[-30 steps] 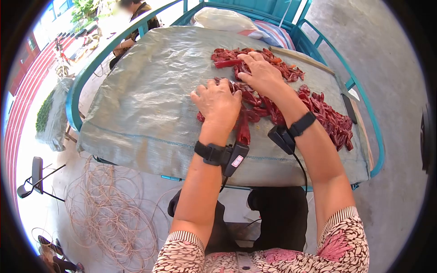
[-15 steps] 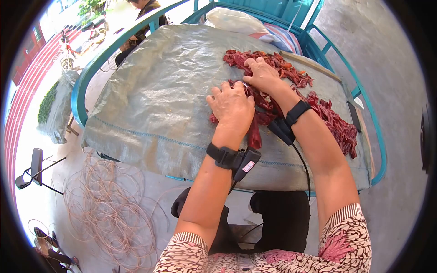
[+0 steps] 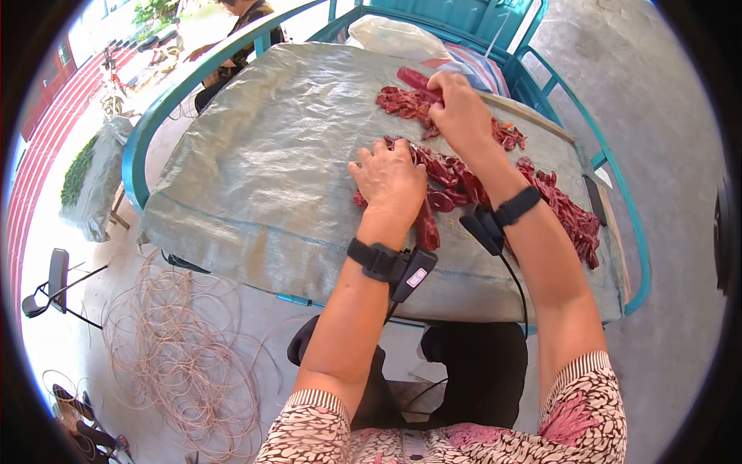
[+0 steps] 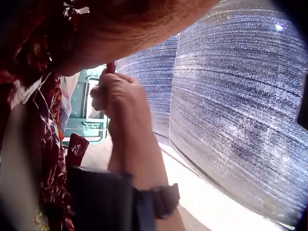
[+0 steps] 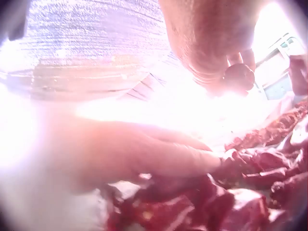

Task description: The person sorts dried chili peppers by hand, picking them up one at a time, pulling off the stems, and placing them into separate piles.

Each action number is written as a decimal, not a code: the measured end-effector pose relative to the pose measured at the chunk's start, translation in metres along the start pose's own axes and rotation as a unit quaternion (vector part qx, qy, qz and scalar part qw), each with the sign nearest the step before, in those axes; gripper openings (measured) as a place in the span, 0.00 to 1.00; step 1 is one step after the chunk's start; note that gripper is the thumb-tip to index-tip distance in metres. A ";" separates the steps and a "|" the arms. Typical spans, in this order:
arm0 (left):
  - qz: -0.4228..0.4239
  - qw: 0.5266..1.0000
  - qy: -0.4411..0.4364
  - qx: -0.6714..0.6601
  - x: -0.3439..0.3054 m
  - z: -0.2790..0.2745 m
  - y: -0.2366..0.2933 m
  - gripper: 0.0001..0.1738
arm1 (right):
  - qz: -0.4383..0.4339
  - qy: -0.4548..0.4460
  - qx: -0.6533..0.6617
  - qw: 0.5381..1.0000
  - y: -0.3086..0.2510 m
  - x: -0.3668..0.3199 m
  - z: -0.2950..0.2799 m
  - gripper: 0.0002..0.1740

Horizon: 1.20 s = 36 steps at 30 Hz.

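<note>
In the head view my left hand [image 3: 389,176] rests on the near pile of dried red peppers [image 3: 444,172], its fingers spread and bent over the pile's left end. My right hand [image 3: 461,116] is raised beside the far pepper pile [image 3: 402,102] and holds a long red pepper [image 3: 415,77] that points to the upper left. The right wrist view shows the pepper [image 5: 239,77] end-on between the fingers, with my left hand [image 5: 144,151] low on the peppers. A single long pepper [image 3: 427,224] lies below my left hand, pointing toward me.
A grey-green woven sheet [image 3: 255,155] covers the cart bed inside blue rails [image 3: 133,166]. Another pepper pile [image 3: 564,209] lies at the right, near a dark flat object [image 3: 594,199]. A white sack [image 3: 398,37] sits at the back. A seated person [image 3: 246,35] is beyond the left rail.
My right hand has lifted off the peppers and moved slightly up, now with a long pepper in its fingers. My left hand has stayed nearly in place since half a second ago.
</note>
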<state>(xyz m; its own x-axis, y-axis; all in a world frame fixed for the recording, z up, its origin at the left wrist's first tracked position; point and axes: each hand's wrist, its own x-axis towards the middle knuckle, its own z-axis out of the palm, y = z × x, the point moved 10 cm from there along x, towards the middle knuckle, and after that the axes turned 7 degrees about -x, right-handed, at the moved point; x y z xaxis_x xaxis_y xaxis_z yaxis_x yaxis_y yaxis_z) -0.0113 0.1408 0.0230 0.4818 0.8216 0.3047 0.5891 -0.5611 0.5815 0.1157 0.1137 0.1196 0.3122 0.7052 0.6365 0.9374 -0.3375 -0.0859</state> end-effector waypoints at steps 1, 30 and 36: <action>0.002 1.000 0.000 0.000 -0.001 -0.001 0.001 0.27 | 0.002 0.026 0.004 1.000 -0.001 -0.002 -0.017 0.16; 0.254 0.967 -0.014 0.014 -0.016 0.012 0.052 0.21 | 0.240 0.169 0.358 0.886 0.106 -0.158 -0.085 0.13; 0.289 0.952 0.029 -0.101 -0.019 -0.024 0.076 0.13 | 0.151 0.275 0.151 0.938 0.093 -0.162 -0.121 0.19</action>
<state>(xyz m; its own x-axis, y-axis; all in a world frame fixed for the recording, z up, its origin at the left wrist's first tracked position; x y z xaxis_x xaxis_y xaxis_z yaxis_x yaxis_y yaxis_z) 0.0088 0.0854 0.0799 0.6470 0.3899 0.6553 0.0977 -0.8947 0.4359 0.1332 -0.1078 0.1012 0.5207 0.1503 0.8404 0.8464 -0.2199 -0.4851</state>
